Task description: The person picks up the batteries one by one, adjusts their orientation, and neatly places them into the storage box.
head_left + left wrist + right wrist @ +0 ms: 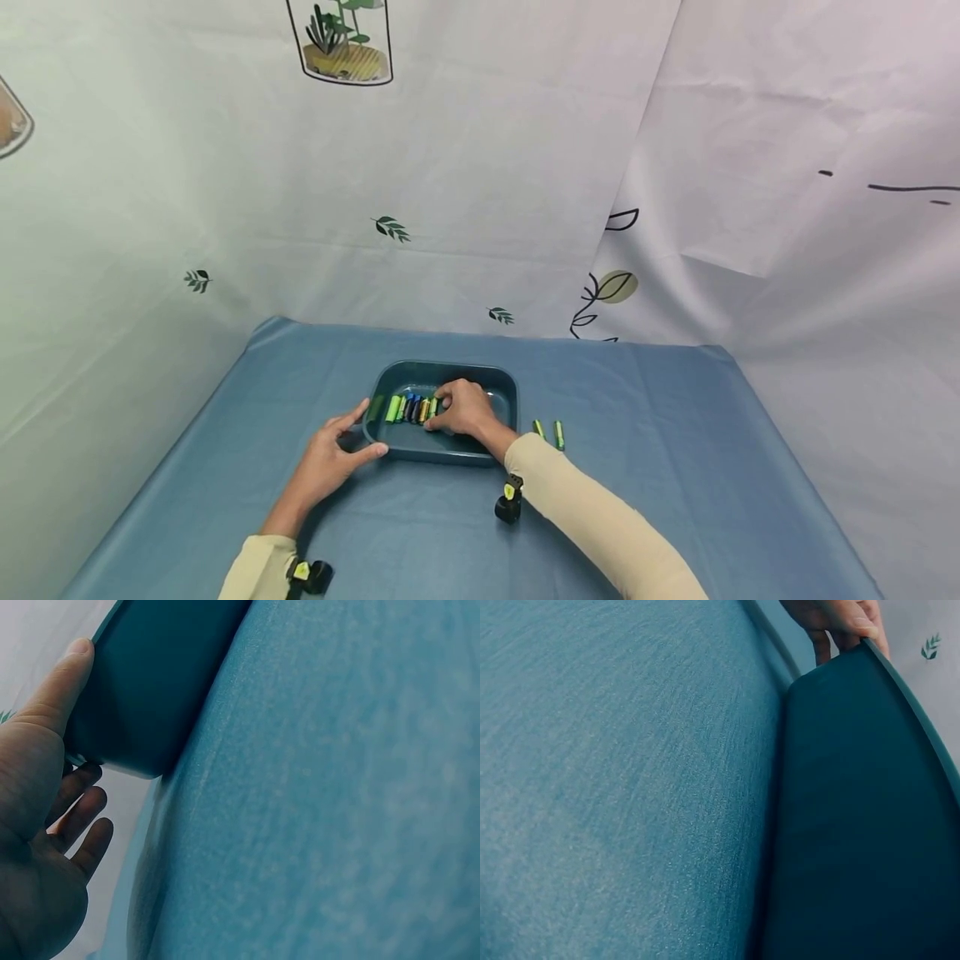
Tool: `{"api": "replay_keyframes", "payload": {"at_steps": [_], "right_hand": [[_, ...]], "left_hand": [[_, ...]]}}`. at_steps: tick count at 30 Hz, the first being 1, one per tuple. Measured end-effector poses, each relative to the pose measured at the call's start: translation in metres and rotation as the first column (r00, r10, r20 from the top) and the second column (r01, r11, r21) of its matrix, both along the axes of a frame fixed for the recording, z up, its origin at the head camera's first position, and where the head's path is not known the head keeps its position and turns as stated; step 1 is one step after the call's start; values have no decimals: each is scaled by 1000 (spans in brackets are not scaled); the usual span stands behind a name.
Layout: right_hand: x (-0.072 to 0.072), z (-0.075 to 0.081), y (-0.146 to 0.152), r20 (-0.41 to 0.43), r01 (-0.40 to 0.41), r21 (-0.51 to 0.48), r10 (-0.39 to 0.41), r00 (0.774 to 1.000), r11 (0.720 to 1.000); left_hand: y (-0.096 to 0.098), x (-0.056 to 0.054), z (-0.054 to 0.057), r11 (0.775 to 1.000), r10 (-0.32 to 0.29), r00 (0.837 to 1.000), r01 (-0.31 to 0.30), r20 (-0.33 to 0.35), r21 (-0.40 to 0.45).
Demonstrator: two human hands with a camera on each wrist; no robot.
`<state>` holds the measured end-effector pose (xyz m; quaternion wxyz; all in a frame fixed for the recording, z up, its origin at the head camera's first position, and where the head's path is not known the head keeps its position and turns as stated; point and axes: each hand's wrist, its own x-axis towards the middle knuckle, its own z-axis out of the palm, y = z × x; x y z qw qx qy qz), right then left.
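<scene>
A dark teal tray [450,457] stands on the table with a row of several small batteries [412,408] inside, side by side, in green, dark blue and gold. At the right end of that row, my right hand [467,410] pinches a green battery [433,407] between thumb and index finger, one at each end. My left hand [327,457] rests on the tray's near left corner, thumb at the front rim and index finger along the left side. In the left wrist view its other fingers [79,814] hang loosely below the corner.
Two green-and-gold batteries [559,435] lie on the table right of the tray, close by my right sleeve [592,508]. A blue cloth [645,417] covers the table. White printed fabric [480,183] rises along the back and sides.
</scene>
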<state>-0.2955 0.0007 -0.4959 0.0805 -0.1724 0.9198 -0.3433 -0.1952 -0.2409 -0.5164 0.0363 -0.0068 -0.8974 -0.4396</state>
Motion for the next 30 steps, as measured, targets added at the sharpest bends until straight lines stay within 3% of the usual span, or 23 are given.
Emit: {"api": "replay_keyframes", "payload": {"at_steps": [8,16,21,30], "right_hand": [[0,8,13,12,-22,-152,24,1000,988],[8,31,53,-148,-117,-349,68,987,930],[16,38,89,-269,-123,-380,18,963,917],[30,30,147,-316,-44,-457,-116,942,888]], "left_hand": [[0,-2,-3,1000,-7,1000,7,-3,-7],[-1,0,-2,1000,-14,1000,14,-23,-7],[-1,0,-2,1000,-17,1000,17,-23,-2],[-1,1,0,1000,-14,1000,15,-7,2]]}}
